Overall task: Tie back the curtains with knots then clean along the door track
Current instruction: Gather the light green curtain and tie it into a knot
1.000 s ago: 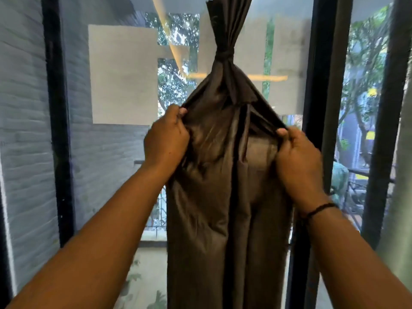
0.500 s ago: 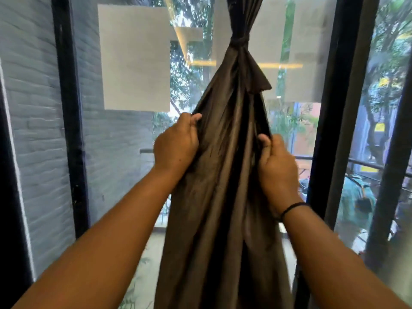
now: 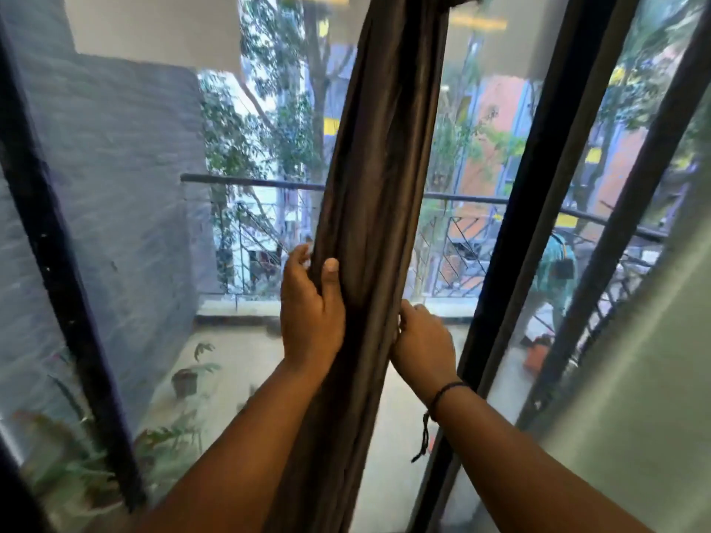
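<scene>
A dark brown curtain (image 3: 377, 155) hangs bunched in a narrow column in front of the glass door. Its knot is at the very top edge of the view, mostly cut off. My left hand (image 3: 309, 305) grips the curtain's left side, thumb on the front of the folds. My right hand (image 3: 421, 342) holds the right edge a little lower, fingers curled into the cloth. A black cord bracelet is on my right wrist. The door track is out of view.
Black door frames stand at the left (image 3: 57, 263) and at the right (image 3: 527, 209). A pale curtain (image 3: 646, 378) hangs at the far right. Beyond the glass lie a balcony railing (image 3: 250, 182), potted plants (image 3: 184, 378) and a grey brick wall.
Both hands have slid down the curtain and drawn closer together, gathering it narrower. The view has tilted down, so the knot has risen to the top edge.
</scene>
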Tool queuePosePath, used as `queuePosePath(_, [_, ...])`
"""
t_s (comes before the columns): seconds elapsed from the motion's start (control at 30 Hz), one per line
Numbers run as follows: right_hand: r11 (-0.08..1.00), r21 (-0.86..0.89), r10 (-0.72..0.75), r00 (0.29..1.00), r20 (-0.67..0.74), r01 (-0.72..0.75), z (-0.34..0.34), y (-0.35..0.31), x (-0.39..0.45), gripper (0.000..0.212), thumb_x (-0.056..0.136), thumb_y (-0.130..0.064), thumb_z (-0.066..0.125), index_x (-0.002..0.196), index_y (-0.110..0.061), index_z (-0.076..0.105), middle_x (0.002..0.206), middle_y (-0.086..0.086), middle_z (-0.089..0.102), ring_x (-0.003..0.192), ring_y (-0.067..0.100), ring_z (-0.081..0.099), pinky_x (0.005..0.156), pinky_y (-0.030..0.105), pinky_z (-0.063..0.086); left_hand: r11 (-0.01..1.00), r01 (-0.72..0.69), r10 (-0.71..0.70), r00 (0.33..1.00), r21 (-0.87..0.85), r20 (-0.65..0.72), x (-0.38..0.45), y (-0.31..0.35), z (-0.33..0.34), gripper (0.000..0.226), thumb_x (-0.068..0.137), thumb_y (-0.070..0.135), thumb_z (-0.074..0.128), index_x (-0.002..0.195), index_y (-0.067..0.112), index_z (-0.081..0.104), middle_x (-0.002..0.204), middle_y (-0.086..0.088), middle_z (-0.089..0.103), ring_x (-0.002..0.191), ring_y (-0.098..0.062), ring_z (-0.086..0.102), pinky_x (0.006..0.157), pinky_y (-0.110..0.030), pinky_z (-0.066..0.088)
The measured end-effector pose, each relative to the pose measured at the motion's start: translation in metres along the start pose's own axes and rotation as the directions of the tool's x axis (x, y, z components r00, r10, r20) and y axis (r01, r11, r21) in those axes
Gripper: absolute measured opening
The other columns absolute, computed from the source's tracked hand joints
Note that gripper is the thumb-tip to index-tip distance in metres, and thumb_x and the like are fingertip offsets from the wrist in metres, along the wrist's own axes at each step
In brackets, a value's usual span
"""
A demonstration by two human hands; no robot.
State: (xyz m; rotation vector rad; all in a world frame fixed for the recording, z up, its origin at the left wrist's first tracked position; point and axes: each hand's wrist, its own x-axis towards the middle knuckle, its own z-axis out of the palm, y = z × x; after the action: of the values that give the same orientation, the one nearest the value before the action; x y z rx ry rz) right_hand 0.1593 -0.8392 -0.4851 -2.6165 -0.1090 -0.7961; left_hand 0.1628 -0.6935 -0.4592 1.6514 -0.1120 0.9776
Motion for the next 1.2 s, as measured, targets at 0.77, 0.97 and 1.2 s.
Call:
queuePosePath(0.77, [0.91,-0.388,0.173,0.718,0.674,0.145,-0.082,0.379,-0.272,0.054,0.086,-0.031,0.048,0.136,-0.016,0.032,0.139,0.014,0.037,0.132,0.036,0.03,0.106,0.05,0.027,0.789,-0.164,-0.369,0.644,0.592,0.67,-0.378,0.008,0.228,0.113,0.071,0.083,0.038,0.148,0.023,-0.018,0.16,-0.009,-0.006,0.147,-0.029,0.004,0.116,-0.051,0.011])
queuePosePath(0.97, [0.918,-0.382,0.259,0.894,0.366,-0.109,-0.124,0.435,-0.213,0.053,0.086,-0.037,0.047,0.135,-0.02,0.037,0.138,0.005,0.042,0.134,0.029,0.032,0.109,0.055,0.018,0.932,0.026,-0.197,0.872,0.361,0.447,-0.328,0.052,0.279,0.119,0.069,0.059,0.072,0.149,0.021,-0.006,0.158,-0.011,0.006,0.146,-0.026,0.016,0.113,-0.049,0.03])
queuePosePath(1.2, [0.947,-0.319,0.049,0.998,0.05,-0.031,-0.181,0.451,-0.117,0.052,0.078,-0.034,0.058,0.128,-0.024,0.047,0.125,-0.002,0.055,0.124,0.022,0.047,0.105,0.053,0.025,0.998,-0.035,0.045,0.981,-0.054,0.189,-0.262,0.156,0.372,0.106,0.076,0.027,0.077,0.147,0.003,0.003,0.153,-0.004,0.017,0.135,0.002,0.023,0.112,-0.017,0.028])
